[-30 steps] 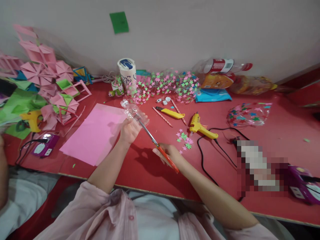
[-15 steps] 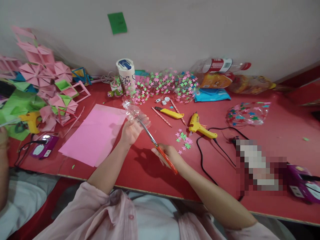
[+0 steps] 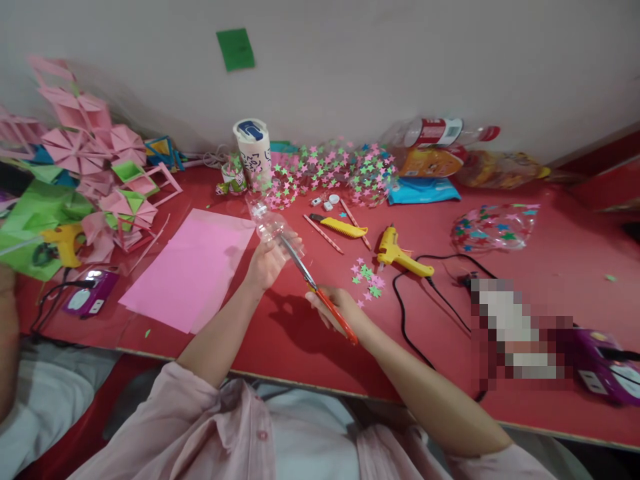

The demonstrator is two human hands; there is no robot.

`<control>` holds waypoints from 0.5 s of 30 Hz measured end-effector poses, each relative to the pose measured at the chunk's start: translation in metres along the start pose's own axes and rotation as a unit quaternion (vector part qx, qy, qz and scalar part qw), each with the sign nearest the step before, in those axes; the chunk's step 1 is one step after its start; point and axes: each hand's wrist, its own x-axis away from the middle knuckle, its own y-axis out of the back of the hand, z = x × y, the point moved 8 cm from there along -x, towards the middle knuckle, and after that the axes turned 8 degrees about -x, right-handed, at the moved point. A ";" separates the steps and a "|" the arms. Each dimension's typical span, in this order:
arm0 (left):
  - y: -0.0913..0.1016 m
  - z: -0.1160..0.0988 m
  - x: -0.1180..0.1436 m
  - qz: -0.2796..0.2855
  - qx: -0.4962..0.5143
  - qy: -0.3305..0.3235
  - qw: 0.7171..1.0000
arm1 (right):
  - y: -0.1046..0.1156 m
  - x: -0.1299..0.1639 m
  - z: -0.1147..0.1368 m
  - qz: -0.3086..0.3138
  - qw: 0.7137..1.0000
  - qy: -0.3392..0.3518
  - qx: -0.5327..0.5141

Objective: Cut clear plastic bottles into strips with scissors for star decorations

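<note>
My left hand [image 3: 269, 267] is closed around a clear plastic bottle piece [image 3: 271, 229], its neck tilted away towards the back of the table. In my right hand [image 3: 351, 308] is a pair of scissors [image 3: 336, 316] with orange handles. The metal blades reach up and left to the near rim of the bottle piece, over my left fingers. Whether the plastic lies between the blades is too unclear to tell. Pink paper sheets [image 3: 187, 267] lie left of my left forearm, and small pink and green paper stars [image 3: 370, 280] lie beyond my right hand.
A yellow glue gun [image 3: 400, 253] with a black cord lies to the right, a yellow box cutter [image 3: 343, 227] further back. Star-covered plastic pieces [image 3: 325, 167], a white tumbler [image 3: 253, 157] and bottles [image 3: 440, 132] line the wall. Pink paper models [image 3: 95, 147] and another person's arm are left.
My left hand and the bottle piece have shifted slightly right and down. The scissors have moved only a little, staying against the plastic.
</note>
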 end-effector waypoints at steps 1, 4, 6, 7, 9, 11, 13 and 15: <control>0.000 0.000 0.000 -0.002 0.003 0.000 1.000 | 0.000 0.000 0.000 -0.004 1.000 -0.001 0.000; 0.000 0.001 0.000 -0.004 0.007 0.002 1.000 | 0.000 0.000 0.001 -0.014 1.000 -0.002 0.001; 0.001 0.000 0.000 -0.004 0.005 0.002 1.000 | 0.000 0.000 0.001 -0.016 1.000 -0.005 0.001; 0.000 0.000 0.000 -0.003 0.004 0.000 1.000 | 0.000 0.000 0.000 -0.014 1.000 -0.007 -0.001; -0.001 -0.003 -0.001 -0.002 0.003 -0.002 1.000 | 0.002 -0.001 0.000 -0.013 1.000 -0.008 -0.008; -0.003 -0.008 -0.002 0.001 0.002 0.000 1.000 | 0.005 -0.003 0.001 -0.013 1.000 -0.006 -0.014; -0.006 -0.015 -0.005 0.000 0.006 0.007 1.000 | 0.008 -0.006 0.002 -0.007 1.000 -0.007 -0.015; -0.009 -0.022 -0.009 -0.008 0.016 0.013 1.000 | 0.011 -0.011 0.004 0.000 1.000 -0.009 -0.008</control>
